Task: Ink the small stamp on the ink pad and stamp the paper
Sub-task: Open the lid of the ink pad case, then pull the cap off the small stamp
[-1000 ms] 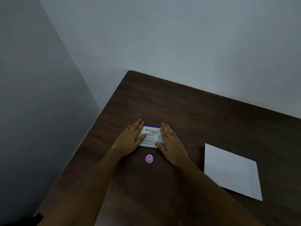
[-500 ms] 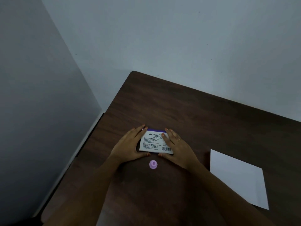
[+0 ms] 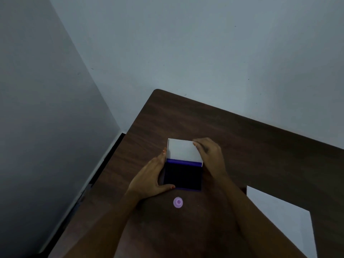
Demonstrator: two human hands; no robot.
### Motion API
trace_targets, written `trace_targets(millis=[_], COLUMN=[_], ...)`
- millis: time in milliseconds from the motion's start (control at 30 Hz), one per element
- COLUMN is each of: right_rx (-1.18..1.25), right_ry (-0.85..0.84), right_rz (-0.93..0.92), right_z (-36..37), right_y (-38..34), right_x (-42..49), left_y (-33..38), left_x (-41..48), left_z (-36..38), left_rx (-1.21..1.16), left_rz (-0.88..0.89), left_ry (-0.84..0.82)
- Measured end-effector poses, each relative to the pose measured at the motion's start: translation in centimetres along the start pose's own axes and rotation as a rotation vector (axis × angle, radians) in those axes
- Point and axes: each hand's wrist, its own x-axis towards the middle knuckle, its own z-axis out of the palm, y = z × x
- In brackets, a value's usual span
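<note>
Item: small stamp. Pale pink-purple, round, knob-topped; standing on the dark bench just at 6 o'clock of the ink pad, apart from both hands. Judged light, rigid plastic, smooth and a little slippery; best pinched by the raised centre knob between thumb and two fingertips, rubber face kept down and untouched.

Item: ink pad. Shallow purple-edged case, dark inked surface exposed, white lid hinged up toward 12 o'clock. Judged light enough to skid under a press, so worth steadying; inked surface soft and staining.

Left hand: clasping the case from 9 o'clock, thumb along the near edge, fingertips at the lid's left edge. Right hand: gripping the lid's right edge, at 2 o'clock of the pad.

Item: paper. White sheet lying flat at 4 o'clock of the pad, well apart, partly cut off by the frame; thin, limp, likely to shift if stamped at an angle.

Status: pad opened, stamp not yet taken up or inked.
</note>
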Motion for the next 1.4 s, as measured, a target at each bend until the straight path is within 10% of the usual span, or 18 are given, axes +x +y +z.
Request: trace_targets(millis=[667, 1033, 1400], right_rx=[-0.260, -0.066, -0.070], right_ry=[0.069, -0.137, -0.208], right_rz=[0.071, 0.072, 0.249], right_z=[2.4, 2.7, 4.1], right_y=[0.6, -4.4, -5.6], right_x=[1.1, -10.2, -14.5], left_y=[-0.1, 1.1, 4.3], left_x=[0.0, -3.2, -7.1], left_z=[0.0, 1.4, 4.1], left_rx=[0.129, -0.288, -0.424], left_rz=[-0.001, -0.293, -0.390], left_ry=[-0.058, 0.405, 0.378])
